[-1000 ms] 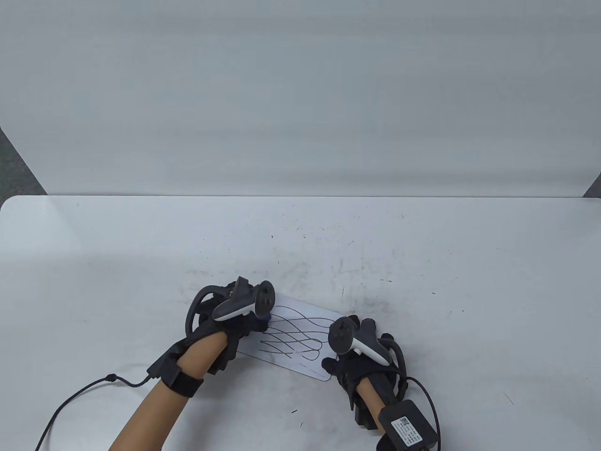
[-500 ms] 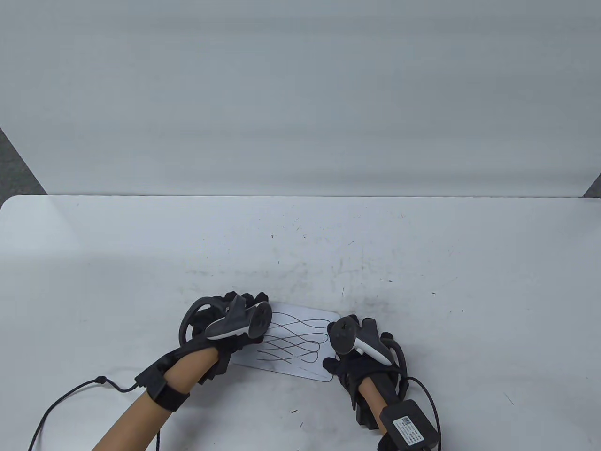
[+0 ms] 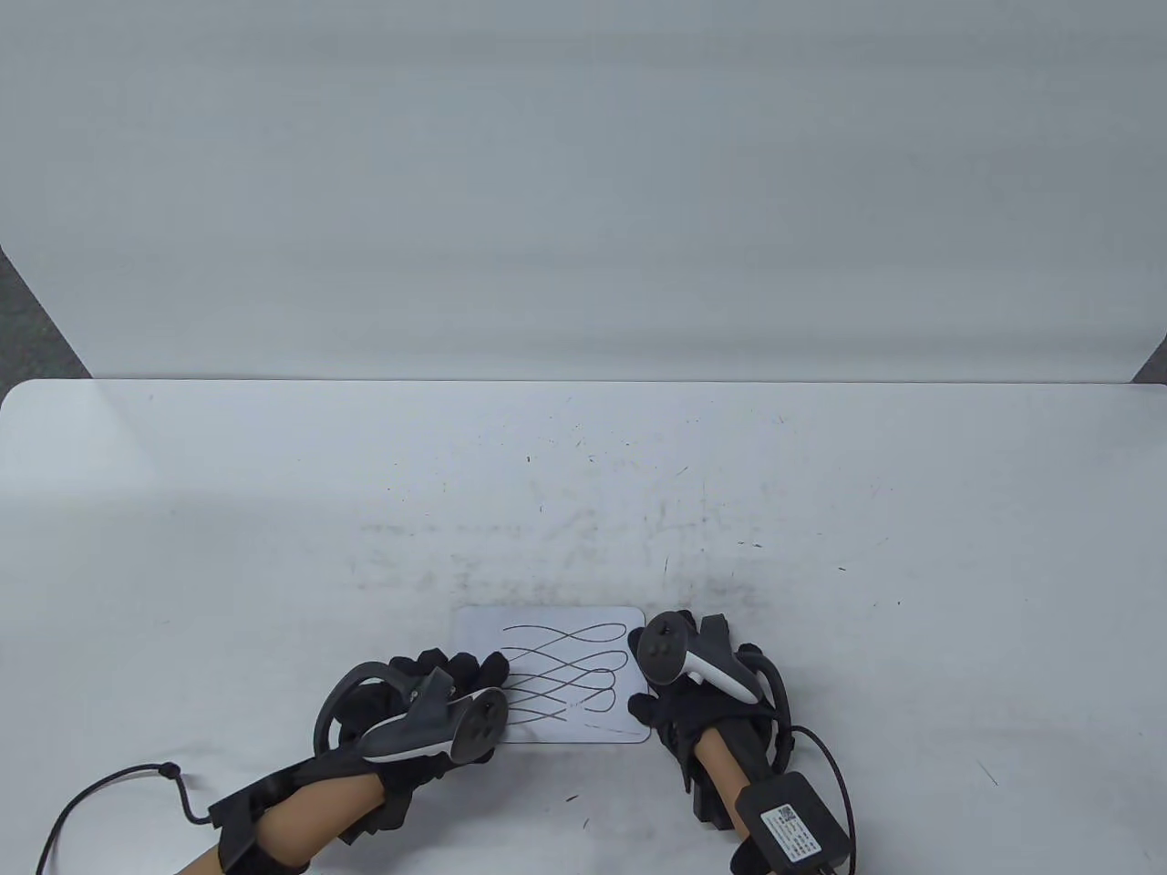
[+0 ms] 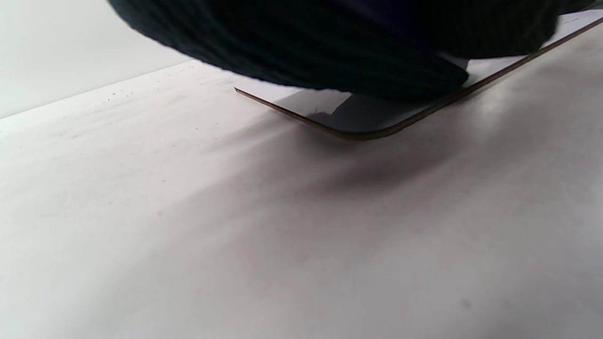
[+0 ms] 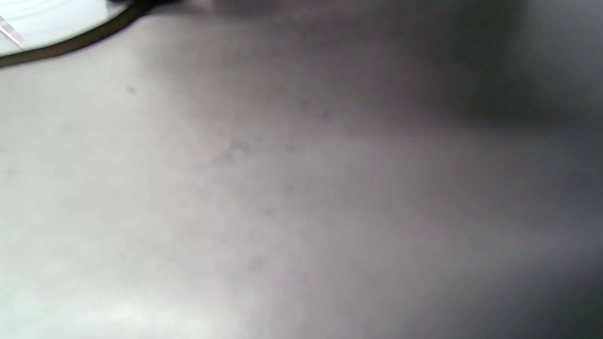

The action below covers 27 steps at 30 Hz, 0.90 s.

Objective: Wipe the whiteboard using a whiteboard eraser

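Note:
A small white whiteboard (image 3: 565, 674) with black wavy lines lies flat near the table's front edge, square to it. My left hand (image 3: 451, 676) rests its fingers on the board's lower-left part. In the left wrist view the black glove (image 4: 306, 47) presses on the board (image 4: 377, 117), and a dark blue shape under it (image 4: 405, 14) looks like the eraser. My right hand (image 3: 670, 715) sits at the board's right edge, thumb (image 3: 640, 706) touching its lower-right corner. Its fingers are hidden under the tracker. The right wrist view shows only the board's corner (image 5: 28, 23) and table.
The white table (image 3: 273, 510) carries grey smudges and small dark specks behind the board. A white wall panel (image 3: 583, 182) stands along the far edge. A cable (image 3: 100, 793) trails from my left wrist, and a black box (image 3: 793, 825) sits on my right wrist.
My left hand slid from the board's far-left corner down to its near-left part. The board turned from tilted to square with the table edge. The right hand stayed put.

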Motion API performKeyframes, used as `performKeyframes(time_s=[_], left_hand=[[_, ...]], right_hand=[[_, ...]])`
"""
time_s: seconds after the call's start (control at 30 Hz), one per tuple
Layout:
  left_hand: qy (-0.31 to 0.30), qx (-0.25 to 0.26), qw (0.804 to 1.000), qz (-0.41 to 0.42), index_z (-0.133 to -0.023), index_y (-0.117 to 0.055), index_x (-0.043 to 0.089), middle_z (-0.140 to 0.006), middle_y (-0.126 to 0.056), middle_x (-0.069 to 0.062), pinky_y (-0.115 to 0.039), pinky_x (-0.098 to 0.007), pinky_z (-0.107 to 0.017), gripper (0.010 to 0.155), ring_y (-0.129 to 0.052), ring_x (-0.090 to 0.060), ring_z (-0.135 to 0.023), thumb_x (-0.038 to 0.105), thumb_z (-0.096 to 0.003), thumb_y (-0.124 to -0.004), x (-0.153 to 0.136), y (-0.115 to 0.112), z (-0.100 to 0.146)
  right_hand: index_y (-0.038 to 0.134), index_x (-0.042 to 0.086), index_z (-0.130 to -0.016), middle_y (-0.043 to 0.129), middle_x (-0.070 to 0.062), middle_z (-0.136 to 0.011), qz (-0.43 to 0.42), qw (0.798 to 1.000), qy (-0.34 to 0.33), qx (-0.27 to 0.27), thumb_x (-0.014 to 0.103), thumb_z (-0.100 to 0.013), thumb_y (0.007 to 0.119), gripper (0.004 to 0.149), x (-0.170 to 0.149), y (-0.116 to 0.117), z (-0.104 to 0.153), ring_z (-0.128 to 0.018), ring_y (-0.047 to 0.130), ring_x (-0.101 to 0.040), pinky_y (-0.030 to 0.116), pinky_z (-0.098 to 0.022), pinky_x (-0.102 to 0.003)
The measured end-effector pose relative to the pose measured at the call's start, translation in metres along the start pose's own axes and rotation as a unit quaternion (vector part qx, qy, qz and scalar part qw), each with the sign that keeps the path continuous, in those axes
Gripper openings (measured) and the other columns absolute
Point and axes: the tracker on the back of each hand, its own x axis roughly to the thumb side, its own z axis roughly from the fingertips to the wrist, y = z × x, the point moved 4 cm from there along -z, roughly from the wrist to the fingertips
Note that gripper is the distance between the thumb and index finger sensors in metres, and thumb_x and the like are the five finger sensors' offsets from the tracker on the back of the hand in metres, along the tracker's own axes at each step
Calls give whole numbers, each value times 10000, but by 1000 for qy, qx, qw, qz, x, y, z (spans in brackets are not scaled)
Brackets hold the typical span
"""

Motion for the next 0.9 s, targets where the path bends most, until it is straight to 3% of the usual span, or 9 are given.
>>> performKeyframes(time_s=[0.1,0.37,0.5,0.67,0.9], left_hand=[[27,-9,999,33,-1146,-428,341,-1125,-588,-37,-574,-564,-645,843,-667,-355,-906,593,-402,-733,-8,4,-23],[103,-9,995,10,-1140,-422,355,-1124,-579,-22,-568,-556,-654,837,-650,-345,-916,600,-399,-725,-29,22,-96],[126,-4,992,5,-1137,-416,361,-1124,-574,-13,-572,-550,-656,834,-650,-336,-917,608,-400,-717,-33,26,-112],[109,0,994,5,-1135,-431,344,-1112,-587,-32,-583,-552,-634,837,-663,-348,-898,604,-396,-725,-30,24,-96],[40,-2,999,-29,-1141,-436,338,-1114,-598,-45,-597,-551,-624,837,-681,-353,-887,606,-400,-719,-3,10,-27]], right_hand=[[147,391,-927,18,-89,-1075,1,1000,0,0,506,-375,555,696,0,0,0,-934,28,-505,153,-601,-775],[148,390,-928,19,-89,-1075,0,1000,-2,-2,506,-375,554,695,0,0,0,-933,28,-505,152,-600,-774],[146,393,-927,16,-85,-1075,-1,1000,-2,-2,509,-375,551,695,0,0,0,-934,25,-501,149,-601,-771],[142,393,-927,15,-84,-1075,0,1000,-1,-4,512,-373,546,696,0,0,0,-935,24,-498,149,-602,-768],[145,392,-927,18,-87,-1075,0,1000,0,-4,510,-373,549,695,0,0,1,-936,27,-498,151,-604,-768]])
